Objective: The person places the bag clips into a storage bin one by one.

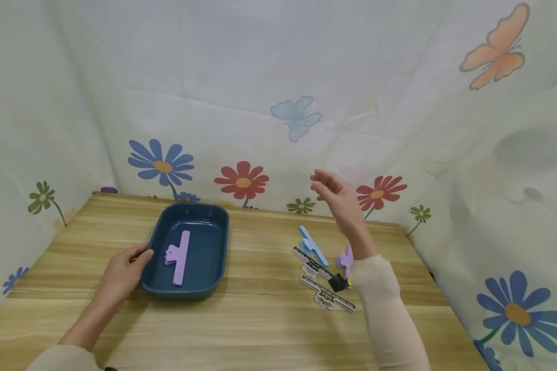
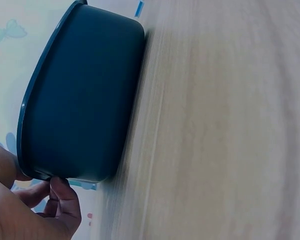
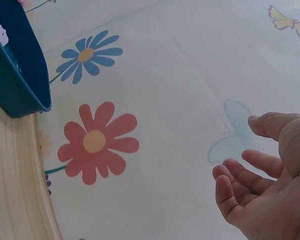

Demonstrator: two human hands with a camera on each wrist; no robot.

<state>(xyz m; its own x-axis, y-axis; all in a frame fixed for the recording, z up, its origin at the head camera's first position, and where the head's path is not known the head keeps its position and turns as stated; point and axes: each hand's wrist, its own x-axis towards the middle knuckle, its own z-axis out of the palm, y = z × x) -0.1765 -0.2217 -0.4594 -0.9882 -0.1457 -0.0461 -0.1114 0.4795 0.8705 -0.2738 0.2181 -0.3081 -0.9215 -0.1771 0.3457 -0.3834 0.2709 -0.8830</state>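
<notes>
A dark blue rectangular bin (image 1: 192, 297) stands on the left half of the table. Inside it lies a purple clip (image 1: 181, 260) with a long straight bar. My left hand (image 1: 123, 273) pinches the bin's left rim between thumb and fingers; the left wrist view shows the bin wall (image 2: 85, 95) beside that hand (image 2: 40, 210). Raised above the table, my right hand (image 1: 342, 203) holds nothing, its fingers loosely bent, as the right wrist view of this hand (image 3: 262, 185) confirms. Below it lie a blue clip (image 1: 313, 246) and a second purple clip (image 1: 345, 259), partly hidden by the sleeve.
Two clips with black-and-white patterned bars, one upper (image 1: 310, 266) and one lower (image 1: 327, 294), lie near the blue clip. A small black block (image 1: 338, 282) shows by the right cuff. A flowered cloth (image 1: 241, 67) hangs behind the wooden table (image 1: 260, 319).
</notes>
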